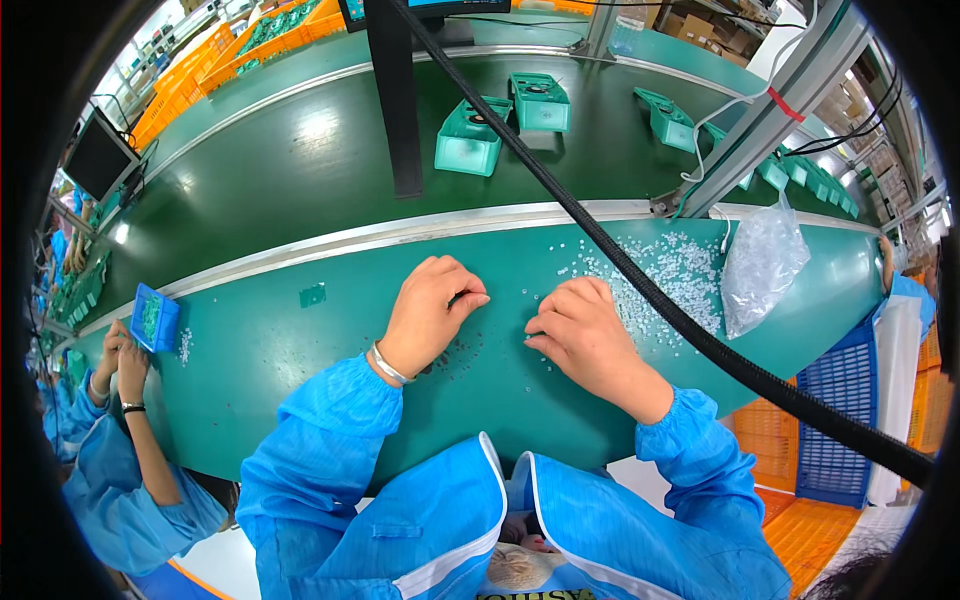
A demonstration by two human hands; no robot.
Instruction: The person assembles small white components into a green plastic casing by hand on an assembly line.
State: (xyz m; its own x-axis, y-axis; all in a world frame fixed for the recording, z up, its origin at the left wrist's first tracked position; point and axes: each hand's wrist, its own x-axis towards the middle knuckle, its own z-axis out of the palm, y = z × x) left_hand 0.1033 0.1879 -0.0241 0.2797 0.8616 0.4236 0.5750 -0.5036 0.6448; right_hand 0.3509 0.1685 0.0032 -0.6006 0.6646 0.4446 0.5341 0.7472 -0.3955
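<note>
Pieces (683,262), small and whitish, lie strewn over the green worktop (240,360) beside and beyond the right hand (590,340), its fingers loosely curled. The left hand (425,315) bends thumb toward forefinger near dark bits (460,352). From here I cannot tell whether either grips anything.

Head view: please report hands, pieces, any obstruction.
Left hand, right hand: both curled, contents unclear. White pieces scattered at right. Black cable partly hides them.

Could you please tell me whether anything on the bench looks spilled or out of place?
The small whitish pieces look spilled: they lie loose across the green bench beside the clear plastic bag, mostly right of the right hand, rather than contained. That may be deliberate.
</note>
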